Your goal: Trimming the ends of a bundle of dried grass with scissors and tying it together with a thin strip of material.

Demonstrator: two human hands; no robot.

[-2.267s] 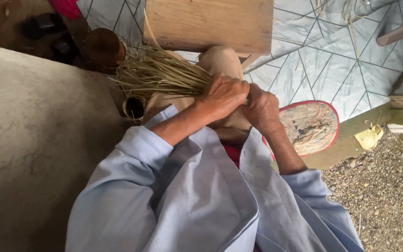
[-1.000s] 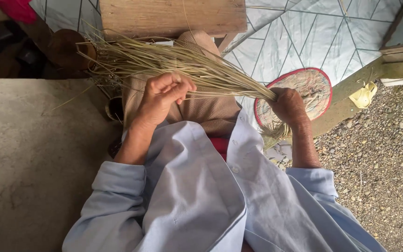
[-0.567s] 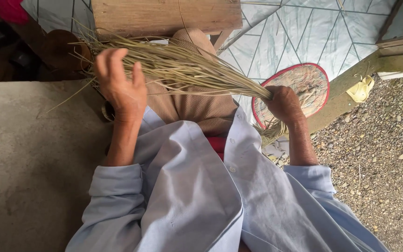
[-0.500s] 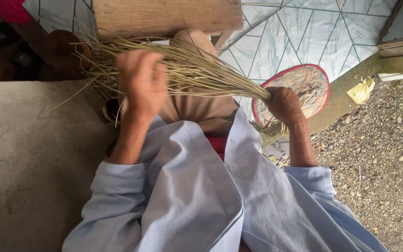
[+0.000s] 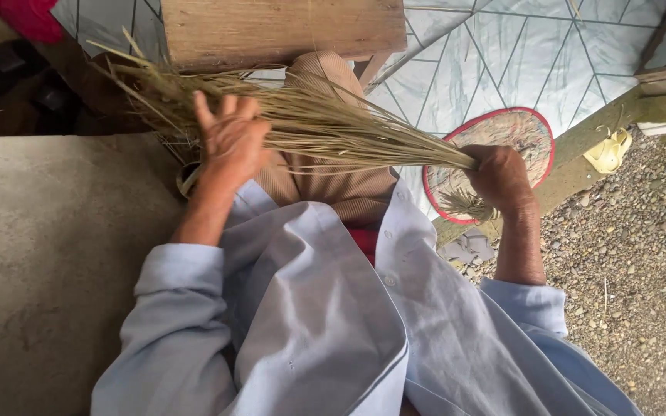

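Head view: right hand (image 5: 502,179) fingers clenched round straw bundle (image 5: 325,127) (left hand (image 5: 229,142) fingers spread, on it).

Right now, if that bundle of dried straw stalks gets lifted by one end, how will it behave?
The straw bundle probably feels light. Only the right hand clamps one end, so the free tips, already fanned out near the open left hand, would likely splay and droop slightly. Loose stalks may slip out.

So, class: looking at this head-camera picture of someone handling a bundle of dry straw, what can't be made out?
- Right hand: palm and grip hidden by its own back.
- Straw bundle: its held part is hidden inside that fist.
- Round fan: partly covered by hand and straw.
- Wooden stool: cut off by the top edge.
- Left hand: palm faces away, so contact with the straw is unclear.
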